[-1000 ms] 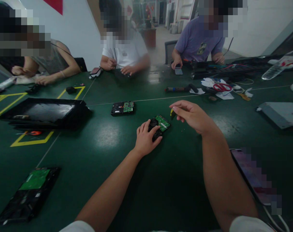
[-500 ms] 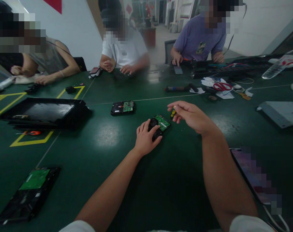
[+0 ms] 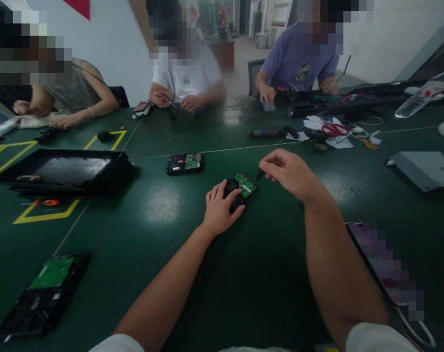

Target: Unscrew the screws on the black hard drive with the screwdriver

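Observation:
A hard drive with a green circuit board lies on the dark green table, board side up. My left hand grips its near left part, the thumb along the near edge and the fingers spread over the black casing. Just right of the drive, my right hand pinches a small screwdriver, tip down by the board's right corner. Most of its handle is hidden in my fingers, and I cannot tell whether the tip touches the drive. Tiny specks, perhaps screws, lie below my right hand.
Another hard drive lies farther back; a third is at front left. Black trays stand left, with an orange-handled screwdriver beside them. At right are a phone and a grey metal box. Several people work across the table.
My right hand has turned, so the screwdriver's yellow-marked handle is now mostly covered by my fingers. My left hand stays on the hard drive, which has not moved on the table.

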`<state>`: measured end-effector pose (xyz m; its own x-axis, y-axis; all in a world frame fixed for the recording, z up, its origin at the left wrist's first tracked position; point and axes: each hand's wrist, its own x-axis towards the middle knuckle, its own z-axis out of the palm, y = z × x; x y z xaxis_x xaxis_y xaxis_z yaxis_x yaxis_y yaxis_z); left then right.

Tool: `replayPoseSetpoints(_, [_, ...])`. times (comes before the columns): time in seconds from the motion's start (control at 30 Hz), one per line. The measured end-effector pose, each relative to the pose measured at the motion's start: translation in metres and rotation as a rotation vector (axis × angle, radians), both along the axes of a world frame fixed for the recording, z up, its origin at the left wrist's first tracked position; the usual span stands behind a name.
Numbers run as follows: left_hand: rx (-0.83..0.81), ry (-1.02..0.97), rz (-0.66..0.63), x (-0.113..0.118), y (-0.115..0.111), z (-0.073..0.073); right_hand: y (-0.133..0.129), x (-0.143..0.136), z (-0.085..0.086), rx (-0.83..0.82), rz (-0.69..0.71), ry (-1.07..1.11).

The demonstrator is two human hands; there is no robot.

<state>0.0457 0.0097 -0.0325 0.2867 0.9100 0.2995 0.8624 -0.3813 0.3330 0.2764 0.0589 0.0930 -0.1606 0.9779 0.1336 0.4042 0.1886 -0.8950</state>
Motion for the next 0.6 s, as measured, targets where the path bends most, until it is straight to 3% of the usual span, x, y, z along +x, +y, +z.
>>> replayPoseSetpoints(0.1, [0.003, 0.0, 0.001, 0.0002, 0.0004, -0.0005, 0.0015, 0.0008, -0.002, 0.003, -0.038, 0.005])
replayPoseSetpoints(0.4, [0.01, -0.002, 0.002, -0.0007, 0.0009, -0.0044, -0.0028, -0.0027, 0.0027, -0.008, 0.112, 0.086])
replayPoseSetpoints(0.6, [0.009, 0.005, 0.006, -0.0001, 0.0015, -0.0043, -0.0018, -0.0024, 0.0015, 0.015, 0.124, 0.061])
